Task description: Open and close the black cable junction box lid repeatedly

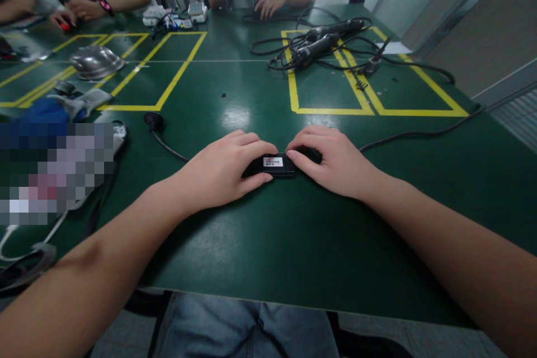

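A black power adapter (284,168) with a white printed label lies on the green table in front of me. My left hand (229,168) is closed around its left end, thumb on the near edge and fingers on the far edge. At its far right corner, the thumb and fingertips of my right hand (331,159) are pinched together. A black part, perhaps the cable's end, shows inside the right hand's curl. From behind the left hand runs a short cord ending in a black plug (154,121). Another black cable (413,134) leads off rightward behind the right hand.
Beyond my hands, yellow tape (331,111) marks rectangles on the table (235,246). Black corded tools (314,47) lie tangled at the back right. A metal bowl (96,61) and blue-grey gloves (46,114) are at left. Several people sit across the table.
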`<state>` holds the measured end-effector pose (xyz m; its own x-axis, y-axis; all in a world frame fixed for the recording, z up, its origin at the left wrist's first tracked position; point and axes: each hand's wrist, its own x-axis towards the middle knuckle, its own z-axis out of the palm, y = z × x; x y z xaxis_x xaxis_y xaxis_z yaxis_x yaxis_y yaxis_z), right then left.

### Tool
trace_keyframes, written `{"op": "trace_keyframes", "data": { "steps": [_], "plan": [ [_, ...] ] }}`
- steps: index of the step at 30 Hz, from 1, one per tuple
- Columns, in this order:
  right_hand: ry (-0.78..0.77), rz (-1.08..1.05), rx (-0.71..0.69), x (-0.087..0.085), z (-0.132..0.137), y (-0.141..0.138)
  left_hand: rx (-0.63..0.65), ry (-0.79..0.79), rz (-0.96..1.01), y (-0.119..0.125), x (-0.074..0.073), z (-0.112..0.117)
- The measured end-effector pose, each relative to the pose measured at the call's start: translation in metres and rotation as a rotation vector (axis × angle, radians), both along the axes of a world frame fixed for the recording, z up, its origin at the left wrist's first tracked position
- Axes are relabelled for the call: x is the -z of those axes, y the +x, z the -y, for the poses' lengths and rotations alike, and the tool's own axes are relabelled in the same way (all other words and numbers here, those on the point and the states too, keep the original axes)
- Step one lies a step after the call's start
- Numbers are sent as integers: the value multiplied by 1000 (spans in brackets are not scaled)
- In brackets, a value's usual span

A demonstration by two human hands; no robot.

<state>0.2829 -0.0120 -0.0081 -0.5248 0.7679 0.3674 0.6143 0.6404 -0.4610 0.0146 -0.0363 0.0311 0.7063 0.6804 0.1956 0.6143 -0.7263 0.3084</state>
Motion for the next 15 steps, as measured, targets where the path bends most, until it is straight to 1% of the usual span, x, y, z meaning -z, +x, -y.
{"op": "trace_keyframes", "data": {
  "steps": [10, 15],
  "plan": [
    [25, -21, -22, 2, -1, 0, -1, -15, -9, 0, 0, 0],
    [-5, -20, -29, 3, -3, 2, -3, -30, 12, 0, 2, 1]
  ]
}}
